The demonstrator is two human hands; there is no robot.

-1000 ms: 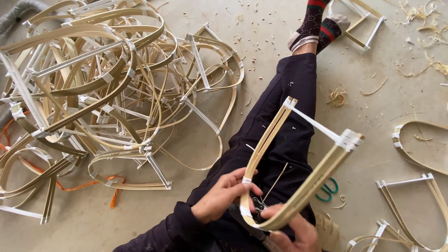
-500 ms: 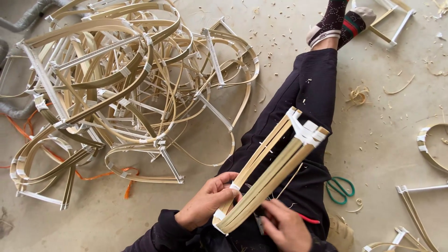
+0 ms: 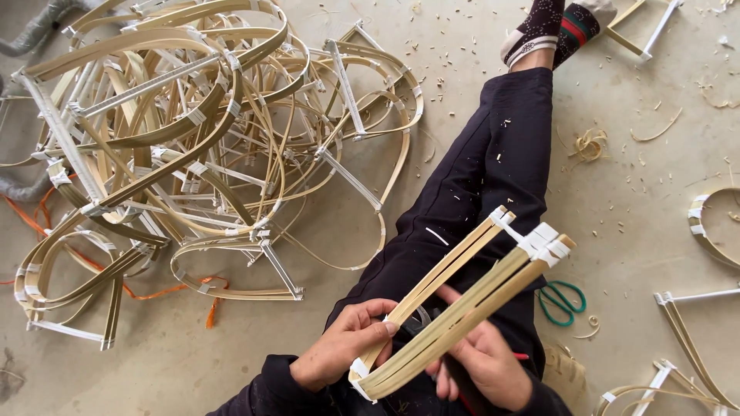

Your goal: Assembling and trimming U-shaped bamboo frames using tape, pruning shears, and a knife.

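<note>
A bent bamboo-strip frame (image 3: 462, 296) with white tape at its corners lies over my lap, seen almost edge-on. My left hand (image 3: 339, 347) grips its near end by the taped corner, fingers wrapped over the strips. My right hand (image 3: 482, 362) holds the lower strips from beneath, close to a dark metal tool partly hidden between the strips. My outstretched leg in dark trousers (image 3: 493, 169) runs up to a patterned sock (image 3: 551, 31).
A big tangled heap of similar taped bamboo frames (image 3: 200, 146) covers the floor on the left. Green-handled scissors (image 3: 561, 300) lie right of my leg. More frames (image 3: 694, 339) and shavings are scattered on the concrete at right.
The frame has been turned from a wide open loop to nearly edge-on, its far end swinging left. Both hands have kept their hold, and the view has shifted slightly.
</note>
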